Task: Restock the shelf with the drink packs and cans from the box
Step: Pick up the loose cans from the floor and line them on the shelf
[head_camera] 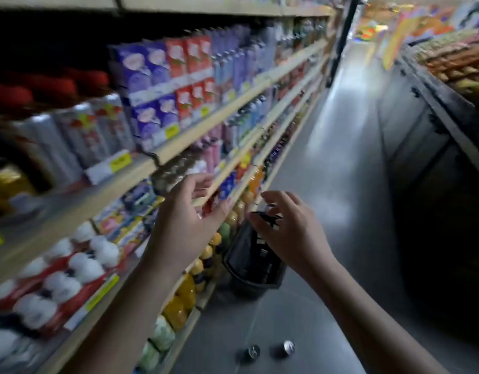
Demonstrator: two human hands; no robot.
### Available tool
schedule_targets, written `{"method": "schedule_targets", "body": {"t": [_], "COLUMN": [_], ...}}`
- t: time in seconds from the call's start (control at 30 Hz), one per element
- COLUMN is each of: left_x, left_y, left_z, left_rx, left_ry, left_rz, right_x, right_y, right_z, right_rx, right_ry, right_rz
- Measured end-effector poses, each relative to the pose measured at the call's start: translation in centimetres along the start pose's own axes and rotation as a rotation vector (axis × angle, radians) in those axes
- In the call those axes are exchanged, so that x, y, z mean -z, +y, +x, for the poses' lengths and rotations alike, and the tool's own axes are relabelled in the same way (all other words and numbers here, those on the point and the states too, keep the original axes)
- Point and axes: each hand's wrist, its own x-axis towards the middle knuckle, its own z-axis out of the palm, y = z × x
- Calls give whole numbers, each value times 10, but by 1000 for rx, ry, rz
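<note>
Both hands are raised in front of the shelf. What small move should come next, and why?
Probably bring the left hand across to the black pack and grip its side. That hand is open and empty near the shelf edge, while the right hand seems to pinch only the pack's top edge; two hands would likely steady it.

Pretty dim and underexposed overall, heavy motion blur smearing the shelf on the left, pale glare on the floor, brighter far end, wide-angle bend at edges.
</note>
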Motion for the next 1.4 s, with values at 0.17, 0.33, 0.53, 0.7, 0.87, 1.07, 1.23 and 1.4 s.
{"method": "schedule_targets", "body": {"t": [0.17,0.33,0.53,0.7,0.87,1.07,1.23,1.4], "left_x": [-100,-210,-280,-356,-427,-493,-528,-548], "left_y": [-19,-64,-155,-308,-465,-612,-696,-746], "left_z": [-1,-14,-43,-93,-148,-205,-236,-257], "left_rx": [35,125,293,458,556,636,644,637], "left_ry": [-210,-426,-488,-552,-636,-730,-767,-788], "left_rz": [0,140,214,288,375,516,563,569], "right_x": [31,29,-10,-113,-243,-383,-459,-503], "right_y": [99,204,284,393,495,575,619,646], "right_z": [-46,-97,-135,-182,-241,-305,-331,-345], "right_rx": [-240,-456,-579,-687,-761,-789,-828,-812], "right_ry": [37,4,-134,-243,-376,-533,-621,-791], "right_rz": [-9,2,-13,-32,-49,-81,-117,-218]}}
